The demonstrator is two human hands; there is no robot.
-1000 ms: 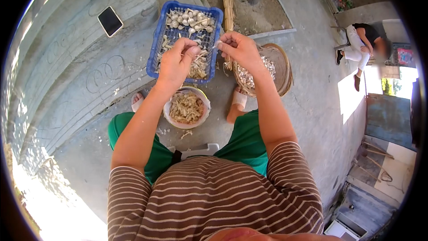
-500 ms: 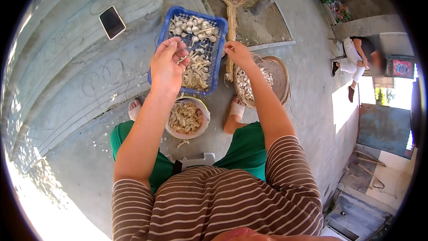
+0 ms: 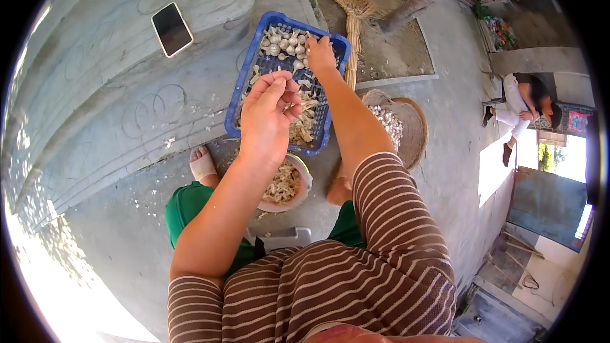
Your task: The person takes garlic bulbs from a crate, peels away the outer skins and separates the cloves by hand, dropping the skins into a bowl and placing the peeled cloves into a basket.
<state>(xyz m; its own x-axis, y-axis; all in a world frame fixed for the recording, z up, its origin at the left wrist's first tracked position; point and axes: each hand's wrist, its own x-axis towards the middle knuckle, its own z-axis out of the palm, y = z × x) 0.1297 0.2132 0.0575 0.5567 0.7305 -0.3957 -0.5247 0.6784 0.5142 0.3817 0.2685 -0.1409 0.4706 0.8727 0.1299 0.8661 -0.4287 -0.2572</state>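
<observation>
the right hand (image 3: 322, 54) has shifted: half a second ago its fingers were at the right edge of the blue crate (image 3: 243, 82), and now they dip in among the whole garlic bulbs (image 3: 279, 43) at the crate's far end. those bulbs lie beside and just left of the right fingers, beyond the left ones. the right fingers bend downward, but i cannot tell whether they pinch a bulb. the left hand (image 3: 270, 105) stays raised over the crate, thumb and forefinger tips close together, the others loosely curled; whether anything sits between them is too small to tell. loose stalks and skins (image 3: 304, 128) lie below and right of the left fingers, and a bowl of peelings (image 3: 283, 184) is nearer the body. separated cloves (image 3: 389, 124) fill part of a wicker basket (image 3: 416, 130) right of both hands. this reads as a turn from one piece back to the bulbs.
</observation>
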